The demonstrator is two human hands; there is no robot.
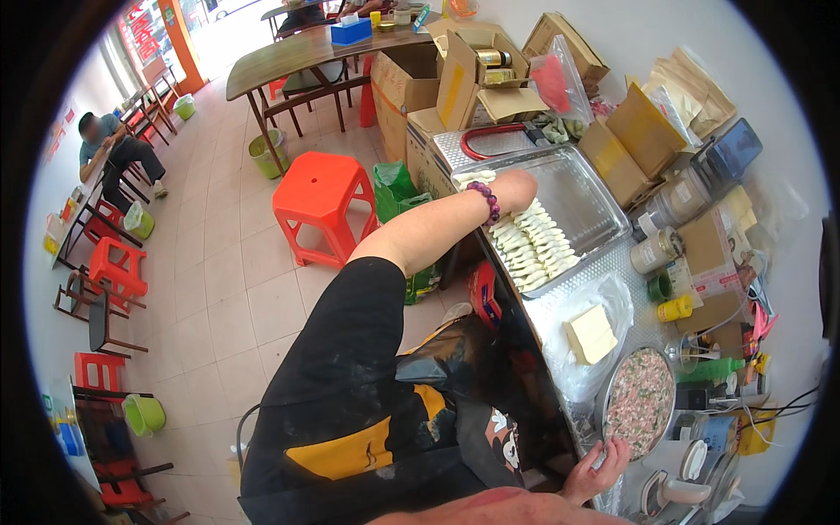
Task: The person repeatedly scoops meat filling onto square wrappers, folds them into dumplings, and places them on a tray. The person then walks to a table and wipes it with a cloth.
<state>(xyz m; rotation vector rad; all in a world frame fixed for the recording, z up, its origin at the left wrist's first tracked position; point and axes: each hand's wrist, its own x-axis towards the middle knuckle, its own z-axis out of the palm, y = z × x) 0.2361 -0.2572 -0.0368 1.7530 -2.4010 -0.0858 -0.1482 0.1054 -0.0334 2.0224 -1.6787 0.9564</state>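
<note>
My left hand (515,190), below a purple bead bracelet, is over the near side of a metal tray (594,190). Its fingers are hidden behind the back of the hand, so what it holds cannot be seen. Filled dumplings (535,246) lie in tight rows in the tray, under and beside this hand. At the bottom right, my right hand (600,466) has its fingers bent at the edge of a round metal bowl (601,410) of minced meat filling with green bits (640,400). A stack of pale dough wrappers (590,333) sits on a clear plastic bag (577,380) between bowl and tray.
Along the wall stand jars (656,251), a phone (735,147), cables and open cardboard boxes (485,72). A red plastic stool (321,197) and a green bag (400,190) are beside the table. A seated person (108,147) is across the room.
</note>
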